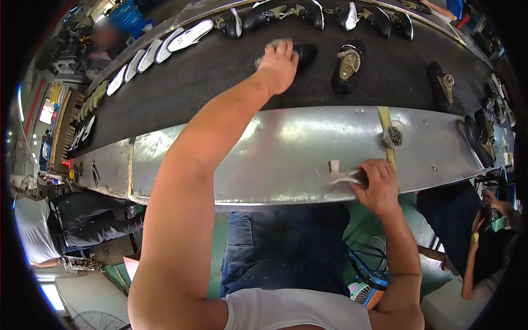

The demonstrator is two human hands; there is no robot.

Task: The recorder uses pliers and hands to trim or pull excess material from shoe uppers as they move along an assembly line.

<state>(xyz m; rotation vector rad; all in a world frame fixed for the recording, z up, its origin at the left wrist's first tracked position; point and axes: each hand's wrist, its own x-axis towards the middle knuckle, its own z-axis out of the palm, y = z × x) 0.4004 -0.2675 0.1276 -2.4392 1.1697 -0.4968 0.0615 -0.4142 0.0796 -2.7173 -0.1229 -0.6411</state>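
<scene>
At metal edge (275, 202), right hand (380, 184)

An indoor workshop with a green floor (219, 236). A long surface (308, 137) of dented silver metal, shiny with reflected light, curves across the room beside a wide, dark strip (209, 77). At left stand a wooden rack (62, 124) and, farther back, piled blue items (122, 25). A bright white panel (52, 295) glows lower left.
</scene>
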